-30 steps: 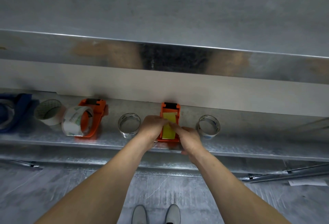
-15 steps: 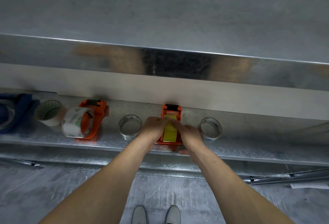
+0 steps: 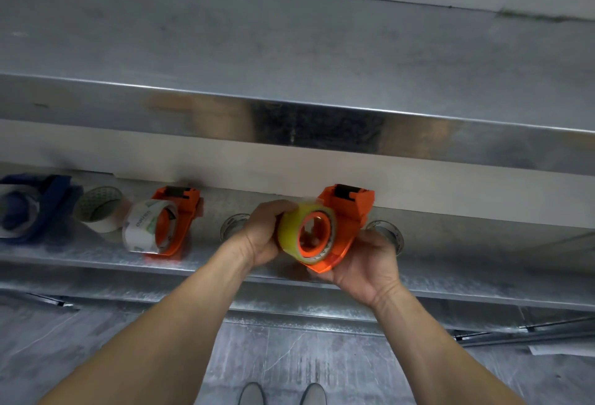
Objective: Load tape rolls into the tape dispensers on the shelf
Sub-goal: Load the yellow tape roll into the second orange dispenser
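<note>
Head view: we count two orange dispensers. The held dispenser (image 3: 349, 211) sits over the shelf (image 3: 483, 263) edge, our right grip (image 3: 363, 266) curled under its base and our left grip (image 3: 262, 234) clamped round the yellow roll (image 3: 288, 230) on its hub. Left of it stands the second dispenser (image 3: 185, 211), carrying a printed roll (image 3: 141, 227), then one pale roll (image 3: 99, 211). Two shiny rolls flank it: the left shiny roll (image 3: 233, 222) and the right shiny roll (image 3: 391, 235).

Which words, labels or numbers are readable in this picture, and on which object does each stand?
No text reads clearly.
Clear tape roll on the left orange dispenser: green and dark print, too blurred to read.
Yellow tape roll in the held orange dispenser: dark print on its core edge, too small to read.
Nothing else bears text.
</note>
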A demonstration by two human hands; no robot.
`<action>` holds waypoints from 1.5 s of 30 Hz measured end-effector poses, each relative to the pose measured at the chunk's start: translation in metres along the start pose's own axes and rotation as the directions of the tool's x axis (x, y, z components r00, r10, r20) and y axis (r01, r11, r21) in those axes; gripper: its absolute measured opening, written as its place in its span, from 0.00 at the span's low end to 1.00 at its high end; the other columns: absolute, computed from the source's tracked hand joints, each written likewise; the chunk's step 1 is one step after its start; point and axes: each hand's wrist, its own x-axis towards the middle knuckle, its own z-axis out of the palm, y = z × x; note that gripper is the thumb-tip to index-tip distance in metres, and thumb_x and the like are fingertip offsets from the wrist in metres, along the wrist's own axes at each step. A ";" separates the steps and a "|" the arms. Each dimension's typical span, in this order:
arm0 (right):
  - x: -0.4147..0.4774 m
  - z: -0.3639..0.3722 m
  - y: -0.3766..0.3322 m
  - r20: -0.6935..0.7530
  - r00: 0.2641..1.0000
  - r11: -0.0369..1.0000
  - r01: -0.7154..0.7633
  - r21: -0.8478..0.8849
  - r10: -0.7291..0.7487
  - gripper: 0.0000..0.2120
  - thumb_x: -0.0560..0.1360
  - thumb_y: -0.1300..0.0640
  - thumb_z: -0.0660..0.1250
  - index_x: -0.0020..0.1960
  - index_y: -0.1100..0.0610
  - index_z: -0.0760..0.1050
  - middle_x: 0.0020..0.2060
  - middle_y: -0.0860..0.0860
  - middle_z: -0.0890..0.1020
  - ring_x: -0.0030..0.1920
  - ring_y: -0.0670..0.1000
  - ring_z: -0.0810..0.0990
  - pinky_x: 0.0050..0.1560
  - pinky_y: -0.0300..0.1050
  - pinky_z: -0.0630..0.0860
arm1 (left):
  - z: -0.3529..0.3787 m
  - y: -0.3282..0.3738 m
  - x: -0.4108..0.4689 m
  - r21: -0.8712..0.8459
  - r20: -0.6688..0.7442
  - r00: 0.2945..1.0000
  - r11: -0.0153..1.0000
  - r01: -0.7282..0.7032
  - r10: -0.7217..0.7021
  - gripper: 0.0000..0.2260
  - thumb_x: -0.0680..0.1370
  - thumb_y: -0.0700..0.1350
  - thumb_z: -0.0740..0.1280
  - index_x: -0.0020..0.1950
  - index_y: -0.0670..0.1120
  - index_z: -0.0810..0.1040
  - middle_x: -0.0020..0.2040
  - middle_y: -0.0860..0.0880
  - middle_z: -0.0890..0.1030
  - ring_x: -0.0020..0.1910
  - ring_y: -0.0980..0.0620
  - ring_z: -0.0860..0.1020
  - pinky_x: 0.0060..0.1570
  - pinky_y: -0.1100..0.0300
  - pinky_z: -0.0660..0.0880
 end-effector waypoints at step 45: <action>-0.007 0.033 0.004 0.013 0.877 0.457 0.263 -0.850 -0.480 0.18 0.50 0.68 0.68 0.38 0.54 0.74 0.28 0.42 0.80 0.31 0.39 0.77 0.34 0.35 0.72 | 0.008 0.035 -0.016 0.461 0.205 0.881 0.752 -0.471 0.427 0.12 0.77 0.38 0.68 0.36 0.50 0.85 0.42 0.45 0.86 0.49 0.43 0.83 0.60 0.39 0.75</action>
